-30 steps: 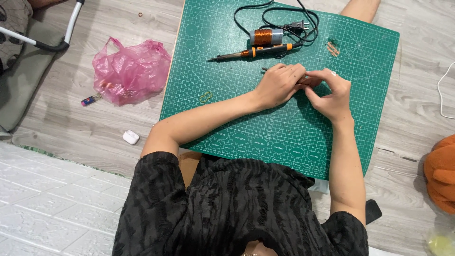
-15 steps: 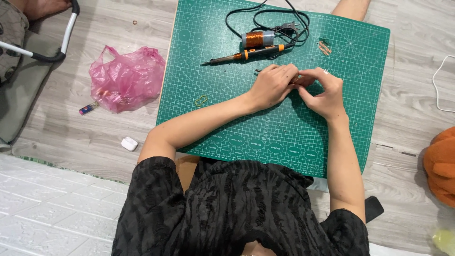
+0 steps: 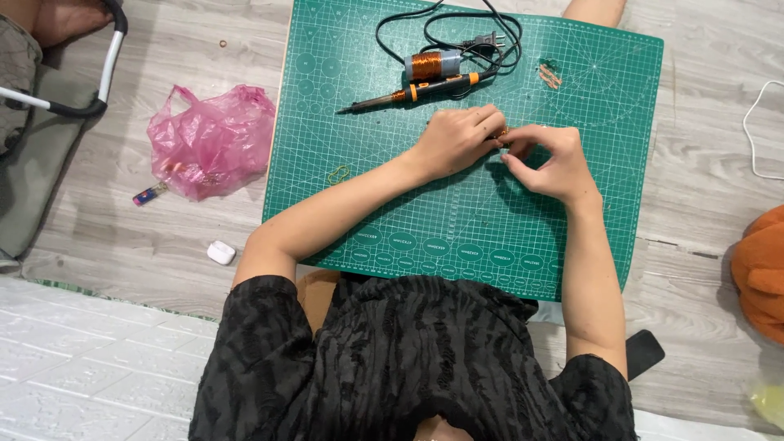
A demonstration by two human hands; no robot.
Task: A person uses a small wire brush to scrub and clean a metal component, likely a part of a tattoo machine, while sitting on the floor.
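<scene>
Off the left edge of the cutting mat (image 3: pixel 384 237), on the wooden floor, lie a crumpled pink plastic bag (image 3: pixel 208 143) and, nearer the person, a small white earbud case (image 3: pixel 220 252). Just inside the mat's left edge rests a small loop of yellowish wire (image 3: pixel 338 174), apart from everything else.

Along the far edge of the mat a soldering iron (image 3: pixel 416 90) lies flat, its tip pointing left, with a spool of copper wire (image 3: pixel 433 64) just behind it and the black cord coiled beside that. The iron is not in either hand, so any soldering looks not yet begun.

Near the middle of the mat the left hand (image 3: pixel 457 140) is curled, its fingertips pinched on a tiny copper piece (image 3: pixel 501 135). The right hand (image 3: pixel 551 159) meets it there, thumb and forefinger closed on the same piece. The work seems to be at the bending or twisting stage; the piece's shape is too small to tell.

Near the far right corner sit a few small copper bits (image 3: pixel 550 75), set aside.
</scene>
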